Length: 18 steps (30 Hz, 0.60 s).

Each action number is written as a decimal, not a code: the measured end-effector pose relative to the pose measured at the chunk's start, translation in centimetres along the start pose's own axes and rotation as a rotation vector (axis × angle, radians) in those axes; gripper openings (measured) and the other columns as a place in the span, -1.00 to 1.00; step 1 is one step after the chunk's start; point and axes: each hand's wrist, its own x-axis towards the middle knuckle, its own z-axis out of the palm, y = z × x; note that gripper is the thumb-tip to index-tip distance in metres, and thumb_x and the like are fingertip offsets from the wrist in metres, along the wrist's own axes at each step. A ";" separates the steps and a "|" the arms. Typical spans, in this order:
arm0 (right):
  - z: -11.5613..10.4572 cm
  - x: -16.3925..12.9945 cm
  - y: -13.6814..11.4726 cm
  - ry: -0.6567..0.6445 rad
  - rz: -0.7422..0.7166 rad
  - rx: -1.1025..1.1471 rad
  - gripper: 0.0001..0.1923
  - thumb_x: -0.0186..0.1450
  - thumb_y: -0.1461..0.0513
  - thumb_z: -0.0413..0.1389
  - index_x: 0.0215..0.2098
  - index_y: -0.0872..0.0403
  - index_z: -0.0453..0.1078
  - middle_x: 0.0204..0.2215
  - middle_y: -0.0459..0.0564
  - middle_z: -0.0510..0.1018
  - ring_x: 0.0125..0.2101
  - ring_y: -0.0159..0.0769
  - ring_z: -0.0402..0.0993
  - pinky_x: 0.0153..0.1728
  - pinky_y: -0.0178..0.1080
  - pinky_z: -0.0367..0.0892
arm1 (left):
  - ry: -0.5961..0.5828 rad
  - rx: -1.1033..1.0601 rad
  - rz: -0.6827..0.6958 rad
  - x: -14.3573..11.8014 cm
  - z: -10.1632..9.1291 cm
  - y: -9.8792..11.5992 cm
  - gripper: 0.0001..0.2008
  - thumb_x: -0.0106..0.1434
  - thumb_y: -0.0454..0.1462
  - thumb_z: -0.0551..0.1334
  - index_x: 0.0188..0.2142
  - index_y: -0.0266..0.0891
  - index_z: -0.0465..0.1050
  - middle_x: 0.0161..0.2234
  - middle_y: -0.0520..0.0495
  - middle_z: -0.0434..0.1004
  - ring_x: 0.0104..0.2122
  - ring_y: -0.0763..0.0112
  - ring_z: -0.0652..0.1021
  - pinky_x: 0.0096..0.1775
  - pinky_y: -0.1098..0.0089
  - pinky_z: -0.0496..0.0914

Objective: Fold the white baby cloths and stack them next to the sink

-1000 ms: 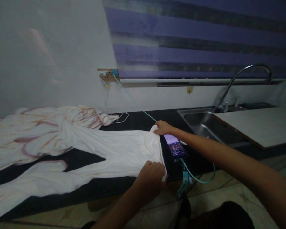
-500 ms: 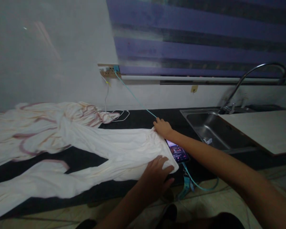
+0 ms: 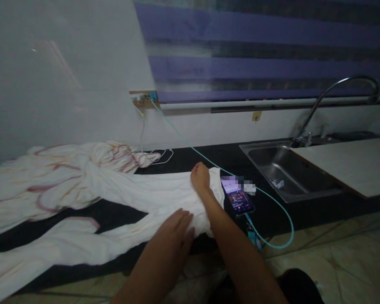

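Observation:
A white garment [image 3: 136,198] with reddish trim lies spread along a black countertop [image 3: 266,209]. My left hand [image 3: 176,228] rests flat on its near right end, fingers together and extended. My right hand [image 3: 200,177] presses down on the far right corner of the cloth, with my forearm crossing over the fabric's end. A lit phone [image 3: 237,197] lies on the counter just right of the cloth, plugged into a teal cable [image 3: 278,209].
A steel sink [image 3: 288,173] with a curved faucet [image 3: 338,90] sits to the right, partly covered by a pale board [image 3: 351,162]. A wall socket [image 3: 144,100] holds the teal cable and a white cable [image 3: 158,156]. Purple striped blinds hang above. Tiled floor lies below.
Both hands have slid leftward along the cloth, away from the phone. The phone, partly covered by the cloth half a second ago, is now uncovered. The left hand has flattened.

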 end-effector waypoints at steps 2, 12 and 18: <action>0.1 0.1 1.0 0.023 -0.012 0.012 -0.70 0.48 0.35 -0.14 0.04 0.17 0.38 -0.05 0.25 0.57 0.02 -0.10 0.51 0.05 -0.17 0.33 | 0.046 0.051 -0.115 -0.6 -0.4 -3.1 -0.51 0.52 -0.14 -0.08 0.24 -0.24 0.42 0.19 -0.23 0.52 0.21 0.13 0.50 0.27 0.05 0.41; 0.9 -0.4 1.8 -0.024 -0.204 0.001 -0.74 0.53 0.28 -0.08 0.07 0.18 0.38 -0.04 0.19 0.56 0.02 -0.14 0.47 0.07 -0.20 0.31 | -0.027 0.220 -0.180 -2.2 0.0 -16.4 -0.57 0.47 -0.19 -0.06 0.14 -0.18 0.47 0.33 -0.26 0.36 0.39 -0.05 0.26 0.31 -0.23 0.24; 0.7 -0.5 1.2 -0.016 -0.296 -0.048 -0.70 0.55 0.17 -0.05 0.07 0.18 0.39 0.01 0.21 0.54 0.09 -0.10 0.39 0.16 -0.12 0.26 | 0.074 0.179 0.048 -2.3 0.4 -9.4 -0.47 0.49 -0.09 0.08 0.37 -0.17 0.24 0.40 -0.21 0.25 0.39 0.13 0.28 0.31 0.07 0.36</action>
